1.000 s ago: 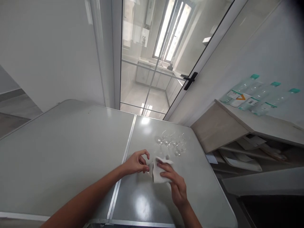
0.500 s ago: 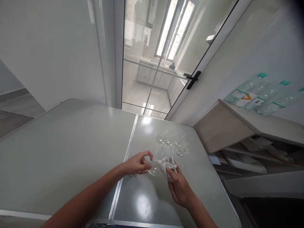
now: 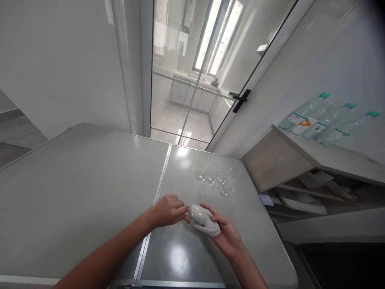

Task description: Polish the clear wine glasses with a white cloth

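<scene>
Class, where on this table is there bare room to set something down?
Bare: the tabletop left of the metal strip, beyond the left forearm; also between strip, near edge and right forearm. Crowded: around the clear glasses, left hand, right hand and white cloth.

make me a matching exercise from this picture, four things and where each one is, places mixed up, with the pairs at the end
Things:
1. white cloth
2. clear glasses
3. plastic bottles
4. black handle

Places:
A. on top of the cabinet
B. in the right hand
C. on the glass door
D. grouped on the table

Pairs: 1-B, 2-D, 3-A, 4-C
</scene>
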A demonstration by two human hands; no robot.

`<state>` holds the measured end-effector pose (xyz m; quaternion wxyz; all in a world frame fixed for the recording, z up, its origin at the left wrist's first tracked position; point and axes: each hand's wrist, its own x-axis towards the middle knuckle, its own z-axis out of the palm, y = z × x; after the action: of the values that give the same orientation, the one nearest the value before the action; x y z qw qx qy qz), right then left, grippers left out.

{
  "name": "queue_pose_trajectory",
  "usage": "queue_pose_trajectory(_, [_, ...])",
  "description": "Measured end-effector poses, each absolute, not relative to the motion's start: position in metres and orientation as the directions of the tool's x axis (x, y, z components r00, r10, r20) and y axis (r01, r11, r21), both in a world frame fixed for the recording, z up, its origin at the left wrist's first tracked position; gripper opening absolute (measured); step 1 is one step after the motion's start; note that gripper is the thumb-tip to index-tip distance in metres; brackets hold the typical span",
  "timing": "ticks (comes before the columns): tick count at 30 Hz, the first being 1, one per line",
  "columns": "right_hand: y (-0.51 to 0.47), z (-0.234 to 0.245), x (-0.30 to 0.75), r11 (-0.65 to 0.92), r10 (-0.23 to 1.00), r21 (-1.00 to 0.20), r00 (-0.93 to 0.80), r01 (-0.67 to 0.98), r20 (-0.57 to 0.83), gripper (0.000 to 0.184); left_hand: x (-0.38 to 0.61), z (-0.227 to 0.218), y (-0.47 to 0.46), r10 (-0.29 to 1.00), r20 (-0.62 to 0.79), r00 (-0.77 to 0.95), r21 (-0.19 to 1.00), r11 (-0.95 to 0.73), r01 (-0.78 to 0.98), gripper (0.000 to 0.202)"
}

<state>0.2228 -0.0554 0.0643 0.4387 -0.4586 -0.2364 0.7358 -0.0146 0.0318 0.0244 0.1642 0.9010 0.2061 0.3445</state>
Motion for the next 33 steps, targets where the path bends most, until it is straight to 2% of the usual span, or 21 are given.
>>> queue_pose_trajectory(1, [-0.058,0.061,0.223,-0.470,0.880,-0.758,-0.170,-0.453,-0.444,0.057,-0.014,0.024,0.032,0.480,0.564,0.672,0.423,-0.867,0.264,0.035])
queue_pose_trajectory(3, [-0.065,0.052,0.225,-0.348,0.935,-0.861,-0.074,-0.372,-0.346,0.046,-0.012,0.024,0.031,0.538,0.520,0.664,0.496,-0.823,0.278,0.034])
queue_pose_trajectory(5, [-0.073,0.042,0.229,-0.191,0.981,-0.975,-0.047,-0.109,-0.187,0.024,-0.011,0.027,0.031,0.646,0.373,0.666,0.674,-0.682,0.284,0.040])
queue_pose_trajectory(7, [-0.075,0.037,0.236,-0.002,0.983,-0.979,-0.180,0.202,-0.039,0.010,-0.013,0.032,0.033,0.711,0.160,0.684,0.850,-0.452,0.271,0.050])
queue_pose_trajectory(9, [-0.070,0.037,0.245,0.200,0.905,-0.911,-0.425,0.361,0.030,0.010,-0.015,0.037,0.036,0.659,-0.062,0.750,0.954,-0.181,0.238,0.056])
queue_pose_trajectory(10, [-0.067,0.038,0.248,0.277,0.858,-0.883,-0.511,0.379,0.049,0.011,-0.016,0.038,0.038,0.602,-0.155,0.783,0.973,-0.043,0.225,0.057])
queue_pose_trajectory(12, [-0.063,0.040,0.248,0.326,0.838,-0.868,-0.540,0.374,0.082,0.011,-0.018,0.040,0.042,0.481,-0.295,0.826,0.954,0.199,0.225,0.059])
queue_pose_trajectory(13, [-0.063,0.040,0.245,0.296,0.870,-0.884,-0.484,0.361,0.093,0.009,-0.018,0.040,0.043,0.442,-0.342,0.829,0.930,0.285,0.231,0.059])
queue_pose_trajectory(15, [-0.070,0.039,0.230,0.147,0.954,-0.952,-0.294,0.268,0.065,0.007,-0.021,0.039,0.045,0.457,-0.376,0.806,0.911,0.342,0.231,0.058])
queue_pose_trajectory(17, [-0.080,0.038,0.213,-0.100,0.987,-0.995,-0.127,0.017,-0.101,0.010,-0.025,0.039,0.047,0.497,-0.344,0.797,0.934,0.267,0.236,0.054])
queue_pose_trajectory(19, [-0.087,0.040,0.200,-0.320,0.947,-0.896,-0.130,-0.308,-0.293,0.017,-0.029,0.041,0.048,0.528,-0.256,0.810,0.967,0.145,0.211,0.051])
queue_pose_trajectory(21, [-0.087,0.043,0.200,-0.401,0.910,-0.769,-0.118,-0.497,-0.399,0.023,-0.030,0.044,0.048,0.563,-0.153,0.812,0.987,0.051,0.150,0.049])
queue_pose_trajectory(23, [-0.081,0.046,0.214,-0.354,0.898,-0.735,0.010,-0.578,-0.440,0.027,-0.029,0.046,0.046,0.637,-0.051,0.770,0.995,-0.037,0.097,0.047])
queue_pose_trajectory(26, [-0.072,0.044,0.244,-0.152,0.878,-0.804,0.295,-0.575,-0.377,0.019,-0.024,0.044,0.040,0.670,0.080,0.738,0.976,-0.203,0.080,0.048])
queue_pose_trajectory(28, [-0.068,0.040,0.255,-0.045,0.883,-0.866,0.386,-0.498,-0.268,0.023,-0.019,0.038,0.035,0.647,0.151,0.747,0.950,-0.305,0.072,0.049])
queue_pose_trajectory(30, [-0.068,0.037,0.253,-0.043,0.929,-0.911,0.319,-0.409,-0.187,0.023,-0.015,0.028,0.032,0.642,0.232,0.731,0.914,-0.402,0.063,0.048])
queue_pose_trajectory(31, [-0.068,0.037,0.248,-0.059,0.962,-0.934,0.230,-0.352,-0.147,0.022,-0.013,0.022,0.032,0.640,0.288,0.712,0.886,-0.461,0.057,0.048])
queue_pose_trajectory(33, [-0.069,0.040,0.234,-0.102,0.994,-0.966,-0.051,-0.238,-0.092,0.025,-0.010,0.011,0.031,0.610,0.426,0.669,0.793,-0.607,0.048,0.049])
